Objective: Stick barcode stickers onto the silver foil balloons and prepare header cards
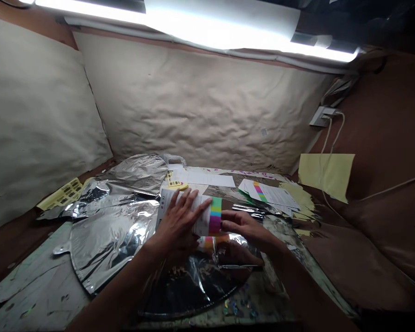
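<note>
A white printed card [204, 223] with green, yellow, blue and magenta stripes at its right end is above a shiny foil sheet. My left hand [180, 219] lies across the card, fingers stretched out and spread over its face. At the striped end, the thumb and fingertips of my right hand [245, 228] pinch the edge. Below both hands, the dark glossy foil piece [193, 281] with a rounded edge mirrors the card's colours. Silver foil pieces [107, 244] with a small tab spread out to the left.
More striped cards [273, 196] lie fanned at the right back. Yellow label sheets [64, 193] lean at the left; another yellow sheet [327, 177] hangs on the right wall. A power socket [323, 116] with white cables is above it. A bright tube light [221, 27] crosses overhead.
</note>
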Demonstrator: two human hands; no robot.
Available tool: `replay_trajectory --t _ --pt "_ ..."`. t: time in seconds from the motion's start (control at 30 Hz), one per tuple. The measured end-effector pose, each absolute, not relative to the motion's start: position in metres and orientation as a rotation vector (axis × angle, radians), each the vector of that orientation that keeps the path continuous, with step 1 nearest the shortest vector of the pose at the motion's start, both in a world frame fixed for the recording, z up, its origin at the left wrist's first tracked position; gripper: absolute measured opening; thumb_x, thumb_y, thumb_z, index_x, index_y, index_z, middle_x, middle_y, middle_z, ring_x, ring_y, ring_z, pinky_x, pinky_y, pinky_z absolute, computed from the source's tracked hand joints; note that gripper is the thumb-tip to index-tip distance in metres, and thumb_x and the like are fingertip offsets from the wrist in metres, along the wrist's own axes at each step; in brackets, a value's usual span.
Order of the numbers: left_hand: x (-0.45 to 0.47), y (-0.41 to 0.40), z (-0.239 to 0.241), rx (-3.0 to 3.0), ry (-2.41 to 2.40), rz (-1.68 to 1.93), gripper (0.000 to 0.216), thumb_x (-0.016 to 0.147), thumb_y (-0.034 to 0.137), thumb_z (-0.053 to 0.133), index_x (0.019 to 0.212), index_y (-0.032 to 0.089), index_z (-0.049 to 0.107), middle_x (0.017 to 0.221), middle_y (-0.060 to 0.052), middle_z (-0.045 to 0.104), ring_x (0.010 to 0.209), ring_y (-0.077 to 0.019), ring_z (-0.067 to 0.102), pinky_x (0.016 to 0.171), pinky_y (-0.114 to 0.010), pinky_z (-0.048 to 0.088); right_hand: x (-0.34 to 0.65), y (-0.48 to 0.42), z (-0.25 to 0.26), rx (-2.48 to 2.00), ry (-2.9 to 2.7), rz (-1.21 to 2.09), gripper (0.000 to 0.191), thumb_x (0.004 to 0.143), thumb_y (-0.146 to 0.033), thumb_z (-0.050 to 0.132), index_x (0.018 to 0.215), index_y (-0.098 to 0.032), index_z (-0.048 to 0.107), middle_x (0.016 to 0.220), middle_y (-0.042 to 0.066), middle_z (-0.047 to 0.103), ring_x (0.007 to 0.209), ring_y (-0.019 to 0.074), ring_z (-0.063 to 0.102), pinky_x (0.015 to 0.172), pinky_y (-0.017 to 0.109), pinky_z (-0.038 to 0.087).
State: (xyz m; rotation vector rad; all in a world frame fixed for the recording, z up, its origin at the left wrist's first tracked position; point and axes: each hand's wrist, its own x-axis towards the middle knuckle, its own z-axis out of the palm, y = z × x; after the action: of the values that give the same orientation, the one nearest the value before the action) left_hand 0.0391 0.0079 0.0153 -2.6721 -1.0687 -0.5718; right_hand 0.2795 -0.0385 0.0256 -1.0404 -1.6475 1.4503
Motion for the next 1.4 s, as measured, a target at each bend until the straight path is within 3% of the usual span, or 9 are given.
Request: replay_trajectory --t 0.17,0.27,0.4,0.53,0.63,0.77,0.87,1.0,1.4 --pt "0.014 0.024 0.006 -2.718 -1.246 -0.376 0.113 0.052 0.051 0.083 0.149 0.025 0.032 0.141 -0.02 0.042 0.134 -0.04 0.034 0.114 -0.059 0.008 0.318 -0.078 0.006 -1.378 -2.259 0.758 0.063 0.084 -0.046 0.068 0.142 -0.031 0.049 0.152 0.008 0.04 0.141 0.0323 0.034 0.113 0.053 0.031" --pt "0.006 0.026 0.002 -2.815 -1.273 -0.269 0.118 0.047 0.057 0.083 0.149 0.026 0.032 0.137 -0.018 0.045 0.129 -0.0402 0.039 0.113 -0.062 0.009 0.333 -0.113 -0.023 -1.452 -2.488 0.47 0.078 0.084 -0.051 0.066 0.151 -0.032 0.031 0.158 0.01 0.027 0.144 0.0352 0.025 0.113 0.06 0.026" --pt "0.007 0.022 0.007 -2.932 -1.252 -0.225 0.119 0.048 0.057 0.083 0.15 0.029 0.029 0.135 -0.015 0.047 0.128 -0.0383 0.04 0.112 -0.062 0.012 0.353 -0.154 -0.067 -1.419 -2.489 0.02 0.067 0.089 -0.045 0.055 0.151 -0.03 0.034 0.154 0.009 0.035 0.14 0.0338 0.035 0.115 0.057 0.022" --pt "0.011 0.019 0.011 -3.055 -1.222 -0.145 0.116 0.052 0.059 0.081 0.151 0.03 0.026 0.138 -0.013 0.047 0.129 -0.0388 0.04 0.112 -0.063 0.013 0.377 -0.177 -0.095 -1.112 -2.536 -0.395 0.055 0.092 -0.027 0.043 0.146 -0.035 0.041 0.141 -0.002 0.054 0.135 0.0193 0.044 0.122 0.034 0.014" --pt "0.015 0.016 0.009 -3.142 -1.163 -0.115 0.117 0.053 0.06 0.08 0.152 0.031 0.025 0.141 -0.014 0.044 0.133 -0.0404 0.036 0.112 -0.063 0.012 0.386 -0.182 -0.085 -1.073 -2.422 -0.409 0.058 0.092 -0.027 0.041 0.149 -0.039 0.035 0.123 -0.009 0.066 0.125 0.0181 0.055 0.123 0.025 0.012" --pt "0.024 0.011 0.005 -3.226 -1.096 -0.132 0.119 0.052 0.063 0.08 0.152 0.029 0.025 0.143 -0.016 0.043 0.135 -0.0422 0.033 0.112 -0.065 0.007 0.367 -0.165 -0.047 -1.442 -2.081 -0.34 0.061 0.093 -0.016 0.039 0.153 -0.029 0.03 0.14 0.002 0.055 0.128 0.0251 0.053 0.118 0.04 0.03" --pt "0.029 0.007 0.006 -3.277 -1.055 -0.125 0.119 0.053 0.064 0.08 0.152 0.028 0.025 0.142 -0.015 0.043 0.135 -0.0414 0.034 0.113 -0.065 0.005 0.343 -0.136 -0.031 -1.376 -2.102 -0.438 0.057 0.095 -0.011 0.04 0.149 -0.03 0.037 0.138 0.004 0.058 0.128 0.0273 0.052 0.115 0.052 0.03" --pt "0.029 0.007 0.004 -3.3 -1.111 -0.085 0.12 0.054 0.066 0.078 0.153 0.027 0.023 0.144 -0.016 0.042 0.137 -0.0415 0.031 0.113 -0.065 0.005 0.323 -0.102 -0.03 -1.194 -2.344 -0.442 0.047 0.096 -0.007 0.04 0.138 -0.023 0.052 0.134 0.008 0.061 0.126 0.0251 0.054 0.112 0.05 0.037" --pt "0.024 0.007 0.003 -3.279 -1.199 -0.105 0.118 0.056 0.07 0.074 0.153 0.022 0.025 0.147 -0.02 0.04 0.139 -0.0453 0.028 0.111 -0.068 0.004 0.295 -0.055 -0.023 -1.146 -2.458 -0.461 0.039 0.091 -0.01 0.048 0.128 -0.014 0.06 0.137 0.016 0.057 0.127 0.0304 0.051 0.109 0.056 0.038"
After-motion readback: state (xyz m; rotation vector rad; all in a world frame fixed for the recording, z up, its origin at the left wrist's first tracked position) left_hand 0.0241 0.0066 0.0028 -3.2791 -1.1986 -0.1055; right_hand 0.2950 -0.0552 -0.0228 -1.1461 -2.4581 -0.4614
